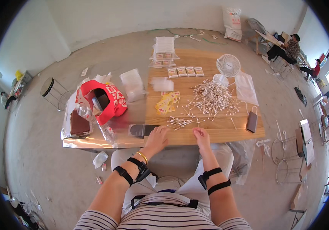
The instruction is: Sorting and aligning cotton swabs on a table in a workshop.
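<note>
My left hand [157, 138] is at the table's near edge, fingers curled; whatever is inside them is hidden. Beside it lies a dark, flat, rounded piece [137, 130], partly under clear plastic. My right hand [201, 137] is closed in a pinch farther right, and anything between its fingertips is too small to make out. Just beyond both hands is a small group of cotton swabs [178, 122]. A large loose heap of cotton swabs [213, 96] spreads behind it. Yellow printed packets [167, 102] lie left of the heap, with clear bags [162, 84] behind them.
A white fan [228, 66] stands behind the heap, and a grey power bank [252, 122] lies at right. Small packs [185, 71] form a row at the back. On the left are a red bag [114, 100], plastic bottles [107, 132] and a brown wallet-like item [79, 122]. People sit far off.
</note>
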`<state>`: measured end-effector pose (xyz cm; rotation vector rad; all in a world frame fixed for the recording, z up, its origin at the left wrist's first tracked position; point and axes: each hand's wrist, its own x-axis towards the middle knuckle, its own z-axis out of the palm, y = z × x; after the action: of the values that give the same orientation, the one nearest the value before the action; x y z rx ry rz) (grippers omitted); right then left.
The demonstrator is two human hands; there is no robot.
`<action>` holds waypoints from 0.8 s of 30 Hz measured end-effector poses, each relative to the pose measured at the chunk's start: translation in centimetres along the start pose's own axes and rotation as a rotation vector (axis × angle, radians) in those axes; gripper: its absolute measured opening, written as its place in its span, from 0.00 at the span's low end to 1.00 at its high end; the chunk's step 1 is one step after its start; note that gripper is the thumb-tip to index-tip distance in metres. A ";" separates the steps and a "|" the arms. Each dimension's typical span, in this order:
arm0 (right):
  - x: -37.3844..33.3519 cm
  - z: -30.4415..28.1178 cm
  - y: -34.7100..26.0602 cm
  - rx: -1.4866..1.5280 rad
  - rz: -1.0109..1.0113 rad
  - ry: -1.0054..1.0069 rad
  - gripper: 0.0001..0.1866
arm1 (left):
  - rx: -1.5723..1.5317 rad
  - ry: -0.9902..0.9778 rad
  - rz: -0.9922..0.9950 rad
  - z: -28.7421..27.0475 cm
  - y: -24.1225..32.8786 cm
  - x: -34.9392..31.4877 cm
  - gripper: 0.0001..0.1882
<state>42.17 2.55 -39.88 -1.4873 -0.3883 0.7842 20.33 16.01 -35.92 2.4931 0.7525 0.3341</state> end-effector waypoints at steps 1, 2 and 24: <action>0.3 0.2 0.4 -0.136 -0.080 -0.009 0.07 | 0.037 -0.024 0.039 0.5 0.3 0.2 0.27; 0.5 0.2 0.8 -0.274 -0.159 -0.017 0.09 | 0.072 -0.048 0.081 0.8 0.7 0.5 0.33; 4.7 1.5 -1.6 -0.992 -0.695 -0.089 0.10 | -0.026 0.074 0.232 3.9 -2.1 6.8 0.24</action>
<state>44.84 6.95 -39.28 -2.0111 -1.4149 0.0490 26.40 19.85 -39.77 2.5592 0.4829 0.5171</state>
